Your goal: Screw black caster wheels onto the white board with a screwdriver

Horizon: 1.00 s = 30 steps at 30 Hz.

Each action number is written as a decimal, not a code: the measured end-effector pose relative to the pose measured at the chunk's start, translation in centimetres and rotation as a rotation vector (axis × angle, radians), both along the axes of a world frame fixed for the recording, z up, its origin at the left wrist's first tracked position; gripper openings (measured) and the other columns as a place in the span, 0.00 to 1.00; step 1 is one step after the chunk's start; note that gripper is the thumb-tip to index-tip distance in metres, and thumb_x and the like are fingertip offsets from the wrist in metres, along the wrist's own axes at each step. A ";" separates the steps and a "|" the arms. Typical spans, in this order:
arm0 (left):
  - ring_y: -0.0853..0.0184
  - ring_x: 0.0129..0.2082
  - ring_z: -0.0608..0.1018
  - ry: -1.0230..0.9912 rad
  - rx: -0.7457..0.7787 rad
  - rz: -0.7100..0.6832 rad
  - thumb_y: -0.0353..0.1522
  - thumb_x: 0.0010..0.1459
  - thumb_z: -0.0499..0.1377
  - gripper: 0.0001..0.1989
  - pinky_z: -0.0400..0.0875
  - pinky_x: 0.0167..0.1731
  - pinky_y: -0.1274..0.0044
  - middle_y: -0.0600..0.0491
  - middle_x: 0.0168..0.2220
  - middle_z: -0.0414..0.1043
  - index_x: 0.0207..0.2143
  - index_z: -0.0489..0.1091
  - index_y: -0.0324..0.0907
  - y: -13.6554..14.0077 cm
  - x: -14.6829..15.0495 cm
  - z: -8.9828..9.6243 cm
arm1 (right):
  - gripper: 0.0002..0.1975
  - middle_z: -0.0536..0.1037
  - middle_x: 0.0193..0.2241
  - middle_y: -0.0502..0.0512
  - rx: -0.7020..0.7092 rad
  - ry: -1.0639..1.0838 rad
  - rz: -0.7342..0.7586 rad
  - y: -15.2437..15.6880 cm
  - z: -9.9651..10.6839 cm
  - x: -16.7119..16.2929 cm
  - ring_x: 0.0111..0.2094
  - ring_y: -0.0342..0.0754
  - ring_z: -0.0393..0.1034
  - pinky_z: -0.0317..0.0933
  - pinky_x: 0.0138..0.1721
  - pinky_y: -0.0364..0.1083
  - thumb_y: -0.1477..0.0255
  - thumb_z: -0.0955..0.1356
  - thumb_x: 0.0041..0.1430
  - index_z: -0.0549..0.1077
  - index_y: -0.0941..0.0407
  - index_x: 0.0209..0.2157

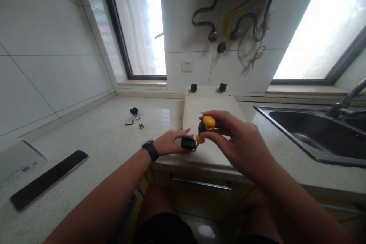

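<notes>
Bare counter (94, 137) lies open left of the board (213, 103); the sink (309, 133) bounds its right.

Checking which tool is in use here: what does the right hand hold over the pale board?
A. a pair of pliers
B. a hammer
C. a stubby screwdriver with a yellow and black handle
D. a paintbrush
C: the right hand grips a stubby screwdriver with a yellow and black handle, tip down by the black caster that the left hand steadies on the board.
</notes>
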<state>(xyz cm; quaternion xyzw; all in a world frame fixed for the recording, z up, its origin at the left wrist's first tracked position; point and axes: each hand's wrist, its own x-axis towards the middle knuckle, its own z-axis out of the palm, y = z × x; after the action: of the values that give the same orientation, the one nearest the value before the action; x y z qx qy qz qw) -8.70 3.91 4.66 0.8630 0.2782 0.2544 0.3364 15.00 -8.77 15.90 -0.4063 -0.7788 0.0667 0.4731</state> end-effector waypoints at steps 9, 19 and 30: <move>0.43 0.69 0.68 0.186 0.193 -0.024 0.45 0.51 0.74 0.41 0.61 0.67 0.50 0.39 0.69 0.66 0.65 0.71 0.47 -1.0 0.3 0.9 | 0.21 0.85 0.45 0.53 0.204 0.144 -0.141 -0.9 0.9 2.3 0.42 0.54 0.83 0.79 0.41 0.51 0.68 0.76 0.61 0.78 0.48 0.56; 0.54 0.50 0.85 0.174 0.301 -0.038 0.47 0.54 0.73 0.24 0.69 0.62 0.61 0.48 0.49 0.85 0.48 0.77 0.45 -2.3 1.9 1.5 | 0.17 0.79 0.41 0.54 0.089 0.914 -0.087 6.9 0.1 4.9 0.44 0.54 0.80 0.77 0.33 0.49 0.62 0.78 0.57 0.71 0.51 0.42; 0.50 0.51 0.84 -0.046 0.502 0.096 0.53 0.50 0.73 0.30 0.69 0.64 0.52 0.44 0.48 0.84 0.47 0.76 0.42 -3.2 3.4 -1.6 | 0.15 0.79 0.31 0.49 -0.251 1.236 -0.111 14.7 -2.4 3.9 0.32 0.50 0.81 0.78 0.28 0.48 0.68 0.73 0.62 0.63 0.52 0.42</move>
<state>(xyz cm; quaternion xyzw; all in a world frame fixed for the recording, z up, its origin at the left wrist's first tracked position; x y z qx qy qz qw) -5.31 0.75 3.05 0.8993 0.2394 0.3506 0.1052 18.88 5.93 13.48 -0.3848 -0.3256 0.3553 0.7872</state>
